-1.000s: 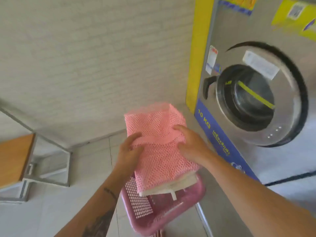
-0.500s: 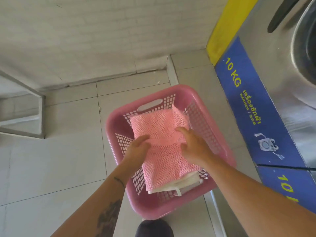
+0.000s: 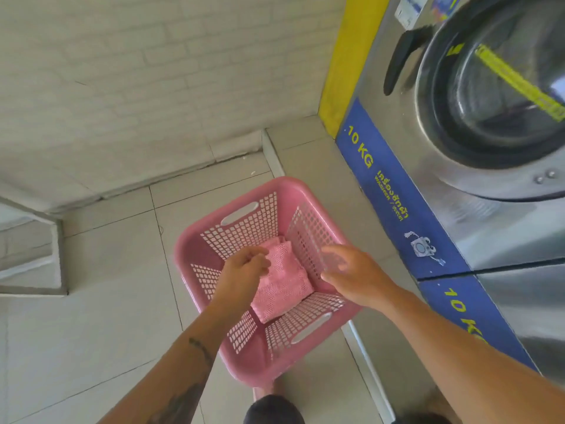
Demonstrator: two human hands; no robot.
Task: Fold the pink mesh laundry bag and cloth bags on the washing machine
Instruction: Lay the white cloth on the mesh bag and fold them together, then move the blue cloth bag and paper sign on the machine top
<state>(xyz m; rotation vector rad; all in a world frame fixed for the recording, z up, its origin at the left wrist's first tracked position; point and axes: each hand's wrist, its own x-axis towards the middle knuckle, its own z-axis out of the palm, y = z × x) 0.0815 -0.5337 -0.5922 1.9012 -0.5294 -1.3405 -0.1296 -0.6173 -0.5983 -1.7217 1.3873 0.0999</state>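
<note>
The folded pink mesh laundry bag [image 3: 284,286] lies flat on the floor of a pink plastic basket [image 3: 195,237] that stands on the tiles. My left hand [image 3: 241,270] hovers over the bag's upper left corner with its fingers loosely curled and nothing visibly in them. My right hand [image 3: 351,270] is spread open above the basket's right wall, blurred, holding nothing. No white cloth bags show; anything under the mesh bag is hidden.
The steel washing machine [image 3: 391,123], with a blue 10 KG strip and a round glass door [image 3: 495,96], stands close to the basket on the right. A white brick wall runs behind. A metal bench frame [image 3: 46,258] is at the left, and my dark shoe [image 3: 272,411] below the basket.
The folded bundle went from held up in front of the machine down into the basket. Both hands have let go and lifted off it, and the view has tilted towards the floor.
</note>
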